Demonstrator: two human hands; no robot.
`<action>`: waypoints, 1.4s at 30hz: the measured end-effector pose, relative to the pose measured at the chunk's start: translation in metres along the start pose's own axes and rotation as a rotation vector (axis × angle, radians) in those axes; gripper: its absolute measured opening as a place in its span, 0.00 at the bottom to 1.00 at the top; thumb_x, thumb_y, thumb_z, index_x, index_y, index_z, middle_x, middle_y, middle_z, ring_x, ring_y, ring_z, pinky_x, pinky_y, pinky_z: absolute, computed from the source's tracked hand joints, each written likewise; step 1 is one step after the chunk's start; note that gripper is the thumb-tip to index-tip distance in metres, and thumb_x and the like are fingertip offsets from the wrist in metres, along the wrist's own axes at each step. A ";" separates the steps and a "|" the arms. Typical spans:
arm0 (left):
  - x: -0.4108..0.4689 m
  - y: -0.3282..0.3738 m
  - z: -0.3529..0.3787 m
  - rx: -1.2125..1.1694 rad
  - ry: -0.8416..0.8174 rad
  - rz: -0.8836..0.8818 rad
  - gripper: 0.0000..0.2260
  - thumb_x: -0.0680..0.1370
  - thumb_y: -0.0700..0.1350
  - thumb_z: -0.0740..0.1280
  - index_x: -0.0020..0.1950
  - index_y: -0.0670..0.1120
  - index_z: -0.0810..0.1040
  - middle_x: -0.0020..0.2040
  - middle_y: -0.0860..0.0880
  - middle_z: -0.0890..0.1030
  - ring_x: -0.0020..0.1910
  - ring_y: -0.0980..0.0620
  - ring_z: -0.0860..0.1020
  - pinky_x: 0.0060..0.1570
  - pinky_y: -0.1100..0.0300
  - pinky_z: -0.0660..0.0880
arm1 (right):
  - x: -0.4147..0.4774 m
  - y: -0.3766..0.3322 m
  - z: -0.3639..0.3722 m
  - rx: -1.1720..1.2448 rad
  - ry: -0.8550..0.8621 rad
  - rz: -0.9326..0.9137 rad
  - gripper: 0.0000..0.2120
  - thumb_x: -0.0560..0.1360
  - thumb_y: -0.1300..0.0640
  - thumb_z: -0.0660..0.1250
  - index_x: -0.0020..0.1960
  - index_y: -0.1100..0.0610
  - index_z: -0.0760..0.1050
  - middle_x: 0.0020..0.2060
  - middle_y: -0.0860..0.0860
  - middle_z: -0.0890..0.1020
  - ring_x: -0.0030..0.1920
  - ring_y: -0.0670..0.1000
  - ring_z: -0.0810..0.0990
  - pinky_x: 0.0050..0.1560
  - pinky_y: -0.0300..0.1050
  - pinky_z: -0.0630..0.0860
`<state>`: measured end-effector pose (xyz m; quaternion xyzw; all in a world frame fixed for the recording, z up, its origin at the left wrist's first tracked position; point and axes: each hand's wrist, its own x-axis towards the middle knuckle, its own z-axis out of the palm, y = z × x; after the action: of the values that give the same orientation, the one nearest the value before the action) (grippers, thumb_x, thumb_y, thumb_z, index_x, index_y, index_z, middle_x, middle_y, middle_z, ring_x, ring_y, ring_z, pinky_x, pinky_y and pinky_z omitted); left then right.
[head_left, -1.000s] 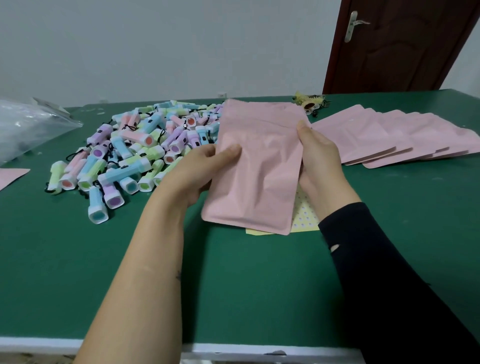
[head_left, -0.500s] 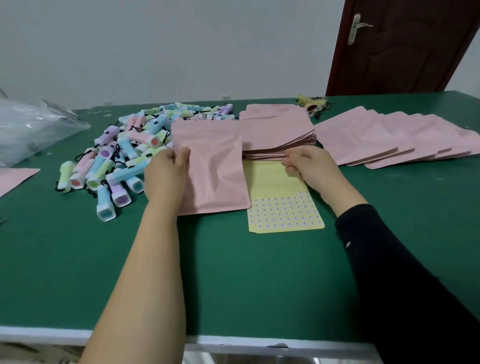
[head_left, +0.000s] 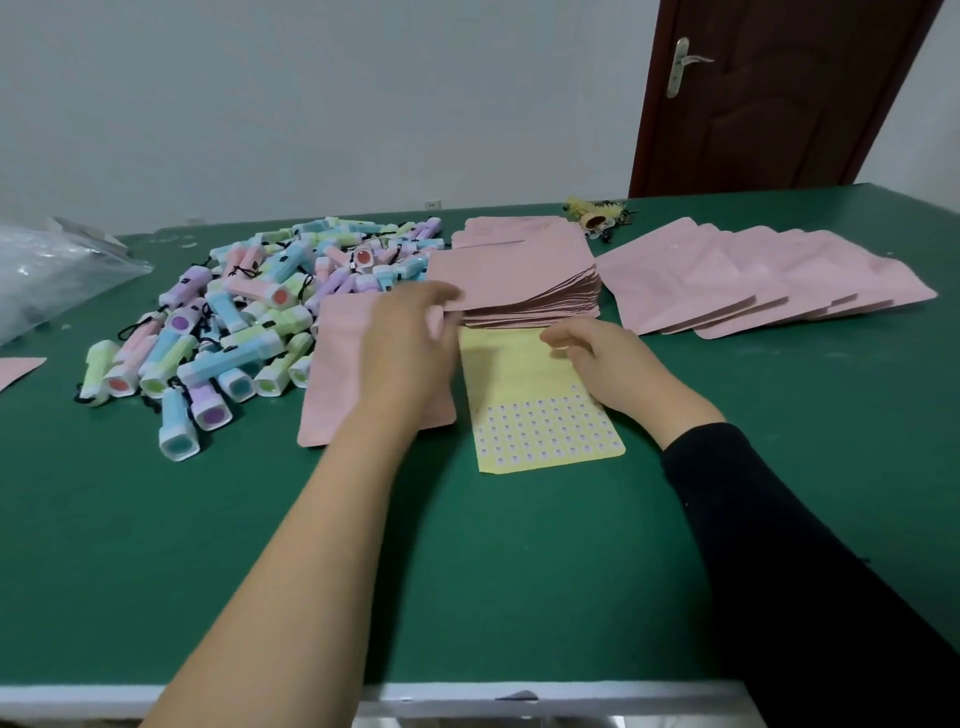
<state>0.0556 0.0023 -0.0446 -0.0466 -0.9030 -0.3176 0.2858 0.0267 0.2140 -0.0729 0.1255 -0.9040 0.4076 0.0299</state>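
Head view: L hand (head_left: 410, 338) at near-left corner of pouch stack (head_left: 545, 312), fingertips on top pouch (head_left: 514, 270); blurred, can't tell if pinched. R hand (head_left: 608, 358) curled on sticker sheet (head_left: 524, 415), just in front of stack; whether it grips anything is unclear. Risks: thin, flat, slick-looking film pouches may cling, so 2 lift at once or stack fans out. L forearm over loose pouch (head_left: 332, 395) could drag it into hard plastic torches (head_left: 234, 322).
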 end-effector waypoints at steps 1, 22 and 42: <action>-0.007 0.014 0.013 0.019 -0.163 0.095 0.13 0.80 0.48 0.66 0.64 0.49 0.79 0.63 0.52 0.79 0.65 0.50 0.72 0.66 0.54 0.67 | -0.002 0.002 -0.004 -0.013 0.006 0.002 0.19 0.80 0.67 0.54 0.62 0.52 0.77 0.58 0.44 0.80 0.56 0.40 0.77 0.51 0.33 0.71; -0.028 0.027 0.054 0.130 -0.551 -0.027 0.23 0.77 0.59 0.67 0.70 0.54 0.73 0.68 0.55 0.75 0.68 0.53 0.71 0.68 0.51 0.65 | -0.011 0.007 -0.012 -0.181 -0.016 0.023 0.07 0.73 0.56 0.72 0.47 0.46 0.78 0.45 0.42 0.79 0.49 0.45 0.77 0.50 0.41 0.72; -0.027 0.024 0.057 0.140 -0.521 0.008 0.20 0.78 0.59 0.66 0.67 0.54 0.75 0.64 0.55 0.77 0.65 0.52 0.72 0.64 0.51 0.67 | -0.010 0.009 -0.012 -0.166 0.003 -0.014 0.13 0.73 0.58 0.71 0.37 0.43 0.73 0.37 0.40 0.77 0.35 0.40 0.72 0.35 0.36 0.65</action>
<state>0.0569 0.0584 -0.0829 -0.1103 -0.9656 -0.2305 0.0473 0.0336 0.2302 -0.0732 0.1282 -0.9337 0.3312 0.0445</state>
